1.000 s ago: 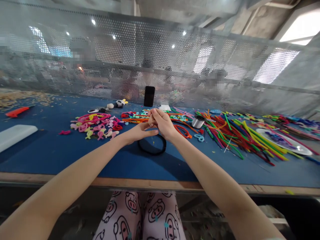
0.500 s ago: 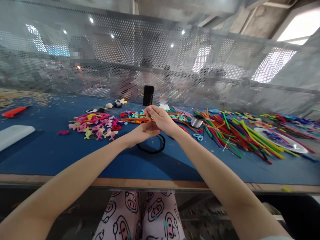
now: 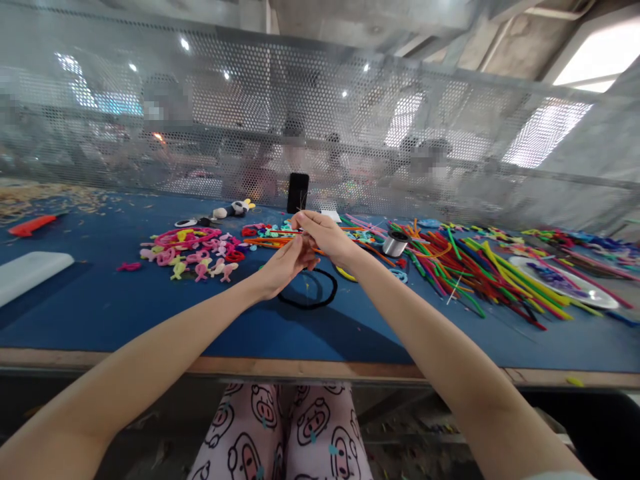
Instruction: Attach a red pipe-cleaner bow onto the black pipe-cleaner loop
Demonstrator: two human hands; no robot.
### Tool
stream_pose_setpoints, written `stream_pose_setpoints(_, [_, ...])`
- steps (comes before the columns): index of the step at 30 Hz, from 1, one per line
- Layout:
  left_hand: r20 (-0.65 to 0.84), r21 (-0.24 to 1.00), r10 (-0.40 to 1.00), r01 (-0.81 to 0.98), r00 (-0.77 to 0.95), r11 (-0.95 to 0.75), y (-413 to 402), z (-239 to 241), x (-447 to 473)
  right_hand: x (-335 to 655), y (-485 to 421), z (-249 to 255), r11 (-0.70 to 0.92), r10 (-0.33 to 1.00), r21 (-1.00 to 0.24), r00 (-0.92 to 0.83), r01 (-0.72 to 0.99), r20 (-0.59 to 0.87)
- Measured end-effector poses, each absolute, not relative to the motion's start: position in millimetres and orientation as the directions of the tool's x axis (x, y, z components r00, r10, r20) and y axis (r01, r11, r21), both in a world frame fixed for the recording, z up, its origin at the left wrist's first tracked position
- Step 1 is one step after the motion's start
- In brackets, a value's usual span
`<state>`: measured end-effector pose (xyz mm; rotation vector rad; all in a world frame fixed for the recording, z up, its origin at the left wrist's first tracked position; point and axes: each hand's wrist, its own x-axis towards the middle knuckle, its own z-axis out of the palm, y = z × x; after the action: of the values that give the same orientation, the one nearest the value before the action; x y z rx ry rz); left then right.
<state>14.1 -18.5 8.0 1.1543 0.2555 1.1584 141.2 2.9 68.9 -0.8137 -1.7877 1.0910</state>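
My left hand [image 3: 285, 263] and my right hand [image 3: 325, 237] meet above the blue table [image 3: 125, 300], fingers pinched together. A thin wire [image 3: 301, 199] sticks up from my right fingertips. What my left fingers pinch is too small to make out. Just under the hands a black ring [image 3: 310, 293] lies flat on the table. A small spool of wire [image 3: 396, 244] stands to the right of my right hand. Orange pipe cleaners [image 3: 265, 241] lie behind the hands.
A pile of pink and yellow bent shapes [image 3: 193, 250] lies to the left. Long coloured pipe cleaners [image 3: 480, 273] spread to the right beside a white plate [image 3: 590, 293]. A black phone [image 3: 298, 192] leans on the perforated metal screen [image 3: 350, 120]. A white tray [image 3: 30, 273] is at far left.
Both hands have risen slightly; my left hand has turned upward toward the right fingertips. The black ring now shows more fully under them.
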Motion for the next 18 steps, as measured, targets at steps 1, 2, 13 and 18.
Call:
stream_pose_setpoints(1, [0.368, 0.799, 0.822, -0.6, 0.435, -0.041, -19.3, 8.9, 14.7, 141.7, 4.2, 69.4, 0.424, 0.841, -0.903, -0.402, 0.075, 0.362])
stream_pose_setpoints(2, [0.355, 0.79, 0.832, -0.612, 0.427, -0.024, -20.0, 9.7, 15.1, 142.4, 5.5, 69.6, 0.442, 0.835, -0.895, -0.393, 0.064, 0.384])
stream_pose_setpoints(13, [0.285, 0.796, 0.886, -0.606, 0.365, -0.006, -19.0, 9.3, 17.5, 156.1, 7.8, 69.5, 0.407, 0.837, -0.913, -0.396, -0.01, 0.377])
stream_pose_setpoints(18, [0.317, 0.832, 0.843, -0.554, 0.434, -0.028, -21.1, 3.6, 18.9, 163.9, 3.4, 72.2, 0.348, 0.855, -0.938, -0.411, 0.002, 0.316])
